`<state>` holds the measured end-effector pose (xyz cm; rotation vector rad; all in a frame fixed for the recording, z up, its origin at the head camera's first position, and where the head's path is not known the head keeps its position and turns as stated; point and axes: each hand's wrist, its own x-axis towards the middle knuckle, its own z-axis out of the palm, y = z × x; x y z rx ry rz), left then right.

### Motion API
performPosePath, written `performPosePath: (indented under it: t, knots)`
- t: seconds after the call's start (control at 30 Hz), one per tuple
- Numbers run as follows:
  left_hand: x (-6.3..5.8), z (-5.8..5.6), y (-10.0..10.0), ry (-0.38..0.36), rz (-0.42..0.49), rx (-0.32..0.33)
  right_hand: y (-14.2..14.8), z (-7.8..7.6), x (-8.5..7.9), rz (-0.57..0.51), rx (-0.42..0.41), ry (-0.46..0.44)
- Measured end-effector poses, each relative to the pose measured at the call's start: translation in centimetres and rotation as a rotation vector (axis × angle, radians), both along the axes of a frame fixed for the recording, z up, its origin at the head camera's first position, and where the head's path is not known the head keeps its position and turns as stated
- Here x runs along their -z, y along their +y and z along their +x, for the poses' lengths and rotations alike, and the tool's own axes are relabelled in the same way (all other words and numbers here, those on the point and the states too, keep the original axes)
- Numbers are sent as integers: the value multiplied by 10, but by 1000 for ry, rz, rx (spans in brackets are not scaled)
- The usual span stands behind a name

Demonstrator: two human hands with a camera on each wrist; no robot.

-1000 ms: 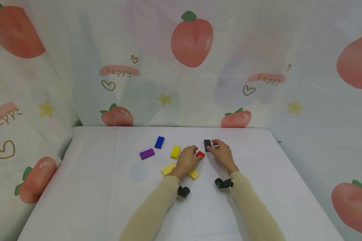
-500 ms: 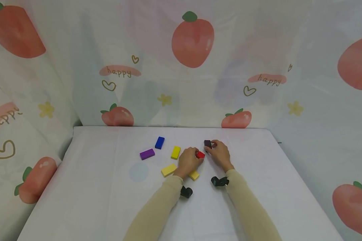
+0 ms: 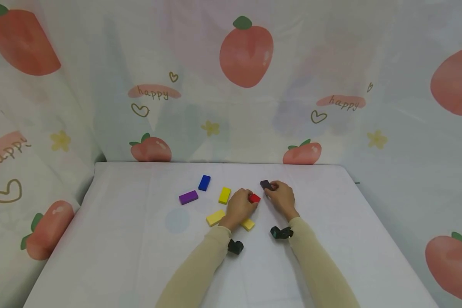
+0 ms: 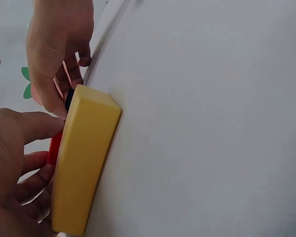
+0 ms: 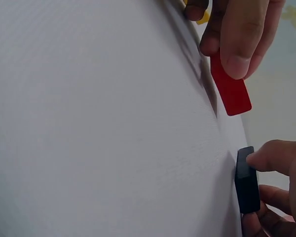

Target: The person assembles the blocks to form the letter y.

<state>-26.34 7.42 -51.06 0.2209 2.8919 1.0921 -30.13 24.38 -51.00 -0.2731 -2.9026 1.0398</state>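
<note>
My left hand [image 3: 240, 208] pinches a red block [image 3: 254, 198] between thumb and fingers; in the right wrist view the red block [image 5: 231, 89] sticks out past the fingertips. To its right, my right hand [image 3: 282, 197] holds a black block [image 3: 266, 185] by thumb and fingers, seen up close as a dark block [image 5: 247, 180] in the right wrist view. A small gap separates the two held blocks. Beneath the left wrist lies a yellow block [image 3: 248, 224], partly covered by the hand; it looms large as a yellow block [image 4: 86, 158] in the left wrist view.
Left of the hands lie a second yellow block [image 3: 215, 217], a brighter yellow block [image 3: 224, 195], a blue block [image 3: 204, 183] and a purple block [image 3: 188, 197]. All rest on a white-covered table [image 3: 111, 239]. A fruit-printed curtain [image 3: 200, 51] stands behind the table's far edge.
The right hand's fingers have closed around the black block, which has turned from pointing away to lying slantwise. The left hand has gripped the red block, which has hardly moved.
</note>
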Motion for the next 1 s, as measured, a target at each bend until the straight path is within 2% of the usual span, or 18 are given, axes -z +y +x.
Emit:
performPosePath:
  t: [0.27,0.5,1.0]
  knots:
    - [-3,5,-13,7,52,-3,4,5,-1,-26,-15,8]
    - [-5,9,-26,25,53,3,3,11,-3,-34,-38,19]
    - [3,15,-41,14,63,32,-2,27,-8,-8,-69,52]
